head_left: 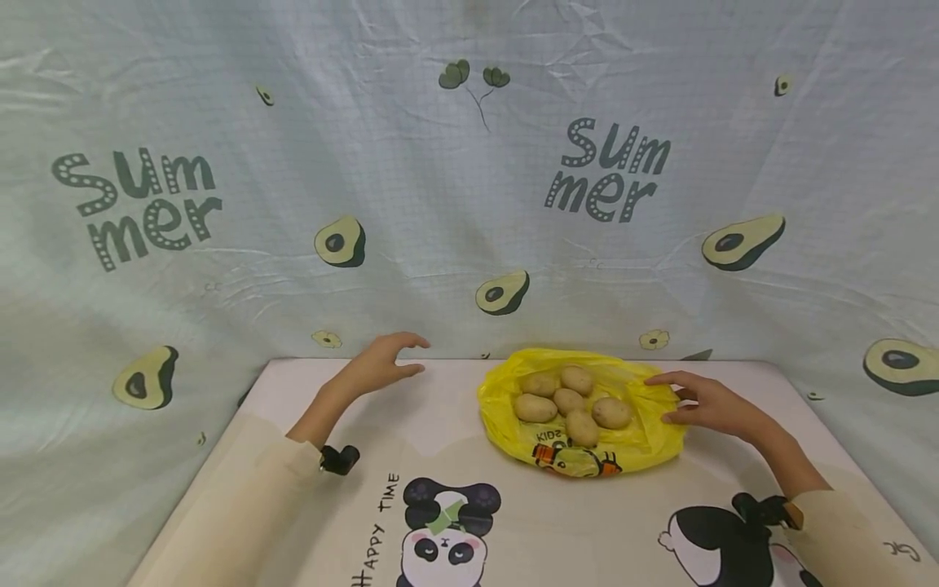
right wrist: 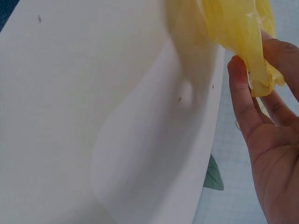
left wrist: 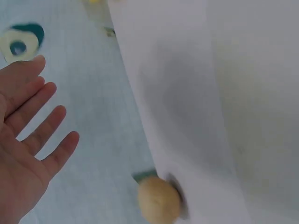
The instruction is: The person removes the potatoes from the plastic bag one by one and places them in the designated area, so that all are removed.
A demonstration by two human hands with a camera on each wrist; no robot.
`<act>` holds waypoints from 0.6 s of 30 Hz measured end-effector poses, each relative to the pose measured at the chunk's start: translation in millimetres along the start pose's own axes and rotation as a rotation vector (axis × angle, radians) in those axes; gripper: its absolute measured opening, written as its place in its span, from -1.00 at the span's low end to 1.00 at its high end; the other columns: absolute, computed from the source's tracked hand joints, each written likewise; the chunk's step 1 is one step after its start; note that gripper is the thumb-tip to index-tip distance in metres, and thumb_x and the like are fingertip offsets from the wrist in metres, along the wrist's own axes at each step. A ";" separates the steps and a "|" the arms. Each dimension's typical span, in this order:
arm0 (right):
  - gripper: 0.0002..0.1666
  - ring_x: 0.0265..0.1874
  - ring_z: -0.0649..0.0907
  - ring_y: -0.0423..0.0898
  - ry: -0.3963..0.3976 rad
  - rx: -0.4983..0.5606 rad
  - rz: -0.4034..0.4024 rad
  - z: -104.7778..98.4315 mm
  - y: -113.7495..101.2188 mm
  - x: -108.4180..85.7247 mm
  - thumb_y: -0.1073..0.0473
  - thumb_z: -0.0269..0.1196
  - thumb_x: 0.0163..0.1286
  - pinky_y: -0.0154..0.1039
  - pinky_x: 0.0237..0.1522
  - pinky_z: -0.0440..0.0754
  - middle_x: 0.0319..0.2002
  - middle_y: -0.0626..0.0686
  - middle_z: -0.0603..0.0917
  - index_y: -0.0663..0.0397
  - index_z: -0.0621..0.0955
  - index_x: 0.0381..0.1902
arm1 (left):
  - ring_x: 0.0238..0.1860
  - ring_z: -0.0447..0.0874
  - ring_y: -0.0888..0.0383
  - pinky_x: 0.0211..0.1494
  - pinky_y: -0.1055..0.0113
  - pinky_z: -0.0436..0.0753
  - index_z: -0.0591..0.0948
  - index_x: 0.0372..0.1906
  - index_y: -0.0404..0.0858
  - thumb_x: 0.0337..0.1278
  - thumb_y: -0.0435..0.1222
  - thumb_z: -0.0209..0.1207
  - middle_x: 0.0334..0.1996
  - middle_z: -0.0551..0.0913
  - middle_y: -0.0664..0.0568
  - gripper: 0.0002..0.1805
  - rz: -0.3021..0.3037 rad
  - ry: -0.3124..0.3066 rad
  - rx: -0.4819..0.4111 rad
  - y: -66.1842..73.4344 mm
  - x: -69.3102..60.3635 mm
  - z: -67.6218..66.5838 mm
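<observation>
An opened yellow plastic bag (head_left: pixel 660 448) lies on the table near its far edge, with several potatoes (head_left: pixel 611 412) on it. My right hand (head_left: pixel 715 403) is at the bag's right side. In the right wrist view a crumpled end of the bag (right wrist: pixel 257 60) is between the thumb and fingers of the right hand (right wrist: pixel 275 135). To the bag's left, my left hand (head_left: pixel 381 363) is held above the table with fingers apart and nothing in it. In the left wrist view the left hand (left wrist: pixel 28 135) is open, and a potato (left wrist: pixel 159 200) shows at the bottom.
The pale table (head_left: pixel 440 416) carries a printed panda (head_left: pixel 444 550), a printed girl figure (head_left: pixel 697 542) and lettering. Behind it hangs a light cloth (head_left: pixel 411 204) with avocado prints. Dark devices (head_left: pixel 340 459) are strapped at the sleeves.
</observation>
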State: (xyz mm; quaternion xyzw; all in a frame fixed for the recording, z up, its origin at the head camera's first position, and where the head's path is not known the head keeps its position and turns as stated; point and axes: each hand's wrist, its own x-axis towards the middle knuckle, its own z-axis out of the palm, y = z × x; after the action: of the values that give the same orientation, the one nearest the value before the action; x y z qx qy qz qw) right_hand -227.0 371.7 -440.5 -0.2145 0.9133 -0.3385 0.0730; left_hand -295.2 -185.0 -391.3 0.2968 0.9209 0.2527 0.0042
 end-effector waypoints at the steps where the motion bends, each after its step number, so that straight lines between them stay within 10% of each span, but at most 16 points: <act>1: -0.31 0.11 0.59 0.41 -0.004 0.002 0.000 0.1 0.0 0.3 0.10 0.42 0.33 0.16 0.04 0.66 0.35 0.45 0.39 0.22 0.48 0.34 | 0.25 0.55 -0.19 0.30 -0.08 0.52 0.59 0.22 -0.36 0.31 -0.30 0.32 0.19 0.63 -0.20 -0.56 0.002 -0.009 -0.010 6.6 0.8 1.7; 18: -0.31 0.14 0.58 0.41 0.007 -0.011 -0.006 -0.7 -1.3 0.5 0.10 0.42 0.33 0.16 0.05 0.65 0.35 0.42 0.41 0.20 0.48 0.34 | 0.23 0.55 -0.04 0.27 0.07 0.57 0.56 0.29 -0.24 0.37 -0.27 0.27 0.25 0.60 -0.04 -0.56 0.224 -0.159 -0.155 85.2 17.2 32.2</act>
State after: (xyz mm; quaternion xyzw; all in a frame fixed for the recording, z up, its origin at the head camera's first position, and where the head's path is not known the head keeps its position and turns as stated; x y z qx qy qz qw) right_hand -227.2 371.0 -439.1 -0.2165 0.9147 -0.3345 0.0678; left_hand -257.9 -101.4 -377.1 0.4154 0.8566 0.2975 0.0718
